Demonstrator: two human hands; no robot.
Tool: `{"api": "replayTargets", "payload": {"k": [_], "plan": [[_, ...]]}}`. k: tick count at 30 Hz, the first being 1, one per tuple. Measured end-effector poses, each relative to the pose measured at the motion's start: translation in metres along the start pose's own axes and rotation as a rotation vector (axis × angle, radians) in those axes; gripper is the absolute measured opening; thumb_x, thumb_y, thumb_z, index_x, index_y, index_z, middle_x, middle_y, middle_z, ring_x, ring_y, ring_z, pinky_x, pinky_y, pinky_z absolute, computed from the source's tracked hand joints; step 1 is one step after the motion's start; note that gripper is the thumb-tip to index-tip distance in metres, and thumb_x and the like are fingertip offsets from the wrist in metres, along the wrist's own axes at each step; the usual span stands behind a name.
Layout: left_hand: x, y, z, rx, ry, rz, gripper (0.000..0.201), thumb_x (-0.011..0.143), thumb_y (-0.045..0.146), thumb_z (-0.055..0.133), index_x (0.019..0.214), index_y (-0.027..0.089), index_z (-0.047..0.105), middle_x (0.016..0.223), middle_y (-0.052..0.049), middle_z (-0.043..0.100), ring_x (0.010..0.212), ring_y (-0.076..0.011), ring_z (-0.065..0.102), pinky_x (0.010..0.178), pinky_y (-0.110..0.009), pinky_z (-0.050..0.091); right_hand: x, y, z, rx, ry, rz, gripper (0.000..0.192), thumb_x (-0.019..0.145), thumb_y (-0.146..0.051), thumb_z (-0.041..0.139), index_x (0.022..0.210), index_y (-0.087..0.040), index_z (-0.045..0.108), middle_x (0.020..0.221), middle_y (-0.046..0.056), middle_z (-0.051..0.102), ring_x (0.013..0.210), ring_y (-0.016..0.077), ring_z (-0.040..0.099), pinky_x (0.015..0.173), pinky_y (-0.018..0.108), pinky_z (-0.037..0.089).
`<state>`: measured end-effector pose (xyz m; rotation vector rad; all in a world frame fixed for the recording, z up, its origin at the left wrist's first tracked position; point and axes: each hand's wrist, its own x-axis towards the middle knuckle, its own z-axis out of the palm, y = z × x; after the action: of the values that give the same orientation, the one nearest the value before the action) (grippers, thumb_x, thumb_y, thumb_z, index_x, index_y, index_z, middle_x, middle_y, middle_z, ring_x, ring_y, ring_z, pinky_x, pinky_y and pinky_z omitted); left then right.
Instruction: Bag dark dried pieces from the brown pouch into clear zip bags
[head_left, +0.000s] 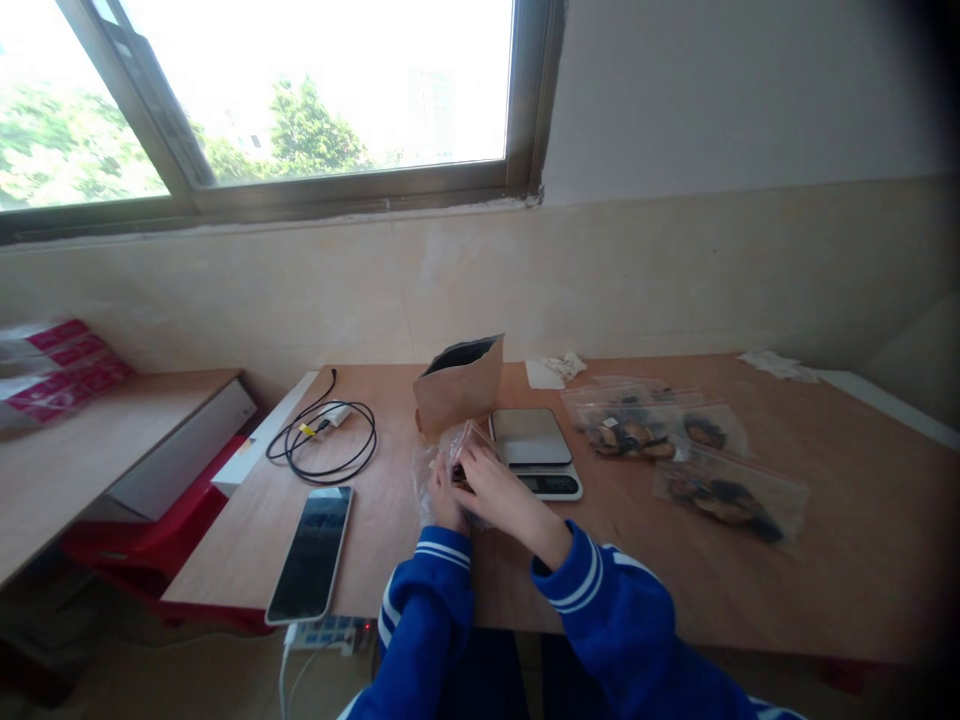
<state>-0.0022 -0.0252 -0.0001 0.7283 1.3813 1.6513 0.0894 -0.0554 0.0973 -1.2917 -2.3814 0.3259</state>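
Hands [480,480] around clear bag [435,465]

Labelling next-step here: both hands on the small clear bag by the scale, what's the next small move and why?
Probably pinch the clear bag mouth closed: left hand and right hand both hold it in front of the scale, dark pieces already inside, like the filled bags at right.

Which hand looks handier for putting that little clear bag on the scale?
Probably the right hand: it lies on the clear bag right beside the scale. The left hand holds the bag's far side, away from the scale.
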Motion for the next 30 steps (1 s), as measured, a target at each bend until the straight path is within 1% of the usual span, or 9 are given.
{"api": "replayTargets", "payload": {"k": [5,8,11,16,20,23,25,28,30], "plan": [[0.007,-0.012,-0.001,0.006,-0.022,-0.065,0.034,0.088,0.023,0.045,0.117,0.015,0.059,0.131,-0.012,0.057,0.124,-0.0219,0.051,0.107,-0.035,0.038,0.004,0.002,-0.001,0.059,-0.192,0.087,0.028,0.086,-0.017,0.049,0.108,-0.002,0.058,0.103,0.022,0.065,0.096,0.0289,0.064,0.084,0.036,0.049],[0.007,-0.01,-0.002,0.029,0.015,-0.093,0.033,0.089,0.023,0.044,0.118,0.015,0.058,0.132,-0.012,0.056,0.125,-0.0215,0.05,0.106,-0.034,0.039,0.006,0.009,0.002,0.132,-0.213,0.07,0.024,0.085,-0.017,0.052,0.104,-0.005,0.061,0.104,0.02,0.066,0.097,0.0272,0.063,0.084,0.033,0.048],[0.005,-0.004,-0.001,0.007,0.021,-0.126,0.03,0.09,0.028,0.044,0.112,0.017,0.061,0.12,-0.011,0.064,0.117,-0.0218,0.057,0.102,-0.034,0.043,0.008,0.016,0.0,0.251,-0.137,0.042,0.021,0.082,-0.012,0.053,0.1,-0.01,0.063,0.105,0.015,0.067,0.098,0.0236,0.062,0.086,0.032,0.046],[0.0,0.004,0.004,-0.335,-0.054,-0.176,0.035,0.089,0.038,0.042,0.105,0.014,0.062,0.098,-0.011,0.07,0.095,-0.0216,0.067,0.089,-0.036,0.051,0.012,0.019,-0.014,0.553,0.056,0.012,0.028,0.078,-0.009,0.057,0.104,-0.017,0.065,0.109,0.009,0.067,0.102,0.0208,0.062,0.092,0.033,0.047],[-0.001,0.007,0.005,-0.501,-0.087,-0.239,0.029,0.087,0.033,0.046,0.099,0.015,0.065,0.096,-0.009,0.07,0.094,-0.0208,0.067,0.087,-0.034,0.052,0.014,0.02,-0.025,0.749,0.129,0.009,0.026,0.079,-0.015,0.059,0.104,-0.02,0.066,0.108,0.006,0.067,0.101,0.0195,0.063,0.09,0.035,0.05],[-0.002,0.008,0.004,-0.5,-0.061,-0.257,0.026,0.086,0.033,0.048,0.094,0.017,0.067,0.09,-0.008,0.07,0.093,-0.0197,0.066,0.085,-0.032,0.052,0.017,0.023,-0.035,0.864,0.216,-0.005,0.026,0.081,-0.022,0.061,0.106,-0.019,0.064,0.109,0.007,0.067,0.101,0.0189,0.063,0.09,0.035,0.05],[-0.002,0.008,0.003,-0.473,-0.03,-0.262,0.025,0.086,0.034,0.049,0.092,0.017,0.067,0.086,-0.006,0.07,0.088,-0.0188,0.066,0.082,-0.031,0.053,0.022,0.025,-0.046,0.926,0.314,-0.034,0.027,0.082,-0.026,0.061,0.109,-0.02,0.062,0.11,0.008,0.066,0.101,0.0187,0.063,0.09,0.035,0.051],[-0.003,0.008,0.004,-0.444,-0.011,-0.252,0.026,0.085,0.035,0.05,0.088,0.016,0.066,0.084,-0.007,0.07,0.083,-0.0179,0.066,0.078,-0.029,0.053,0.042,0.027,-0.074,0.957,0.518,-0.115,0.027,0.084,-0.03,0.062,0.108,-0.02,0.061,0.109,0.008,0.065,0.099,0.0183,0.063,0.091,0.035,0.05],[-0.003,0.008,0.004,-0.424,-0.024,-0.258,0.028,0.084,0.038,0.05,0.087,0.015,0.066,0.083,-0.007,0.069,0.081,-0.0175,0.066,0.077,-0.029,0.053,0.063,0.028,-0.093,0.931,0.626,-0.212,0.025,0.084,-0.031,0.061,0.108,-0.021,0.06,0.108,0.007,0.065,0.096,0.0172,0.063,0.089,0.033,0.05]]}}
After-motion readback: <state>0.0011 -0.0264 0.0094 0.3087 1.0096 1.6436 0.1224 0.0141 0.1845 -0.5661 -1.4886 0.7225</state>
